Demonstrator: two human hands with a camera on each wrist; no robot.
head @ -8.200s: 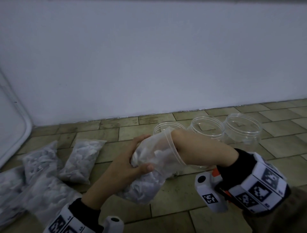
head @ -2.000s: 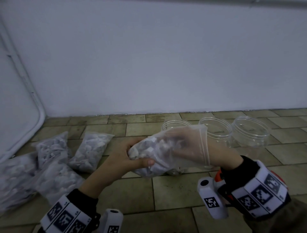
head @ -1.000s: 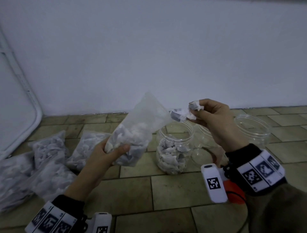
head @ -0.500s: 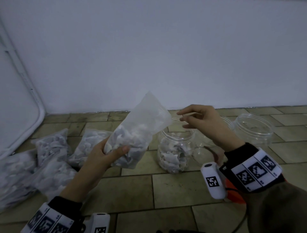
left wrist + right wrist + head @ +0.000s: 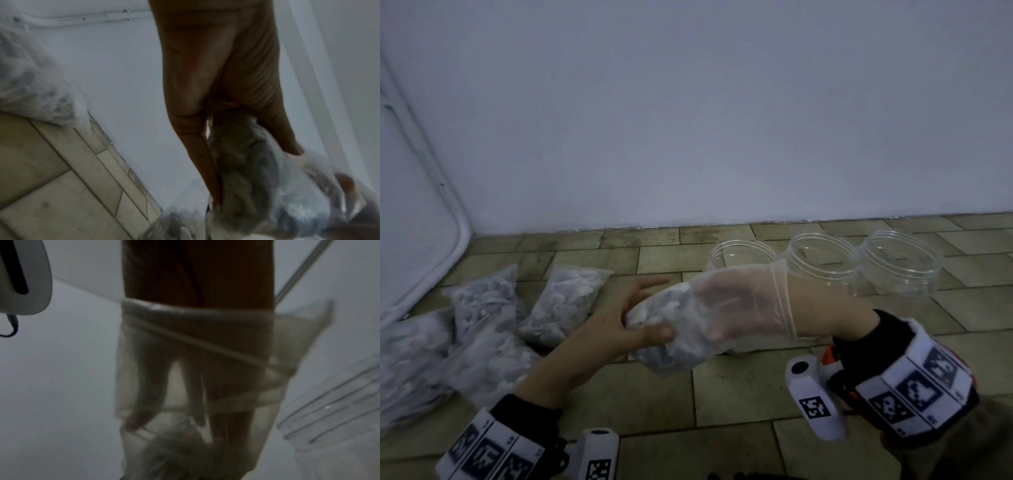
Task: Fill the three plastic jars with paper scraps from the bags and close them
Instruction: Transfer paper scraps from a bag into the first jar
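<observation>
Now right hand [image 5: 736, 305] inside scrap-filled bag [image 5: 681, 342].

No readable text, brand, number or label in any view.

The only sign-like marks are black-and-white square coded patterns, which spell nothing: several on the band at the right wrist [image 5: 914, 387], one on the white unit beside it [image 5: 814, 407], more on the band at the left wrist [image 5: 482, 455] and one on its white unit [image 5: 599, 469].
</observation>
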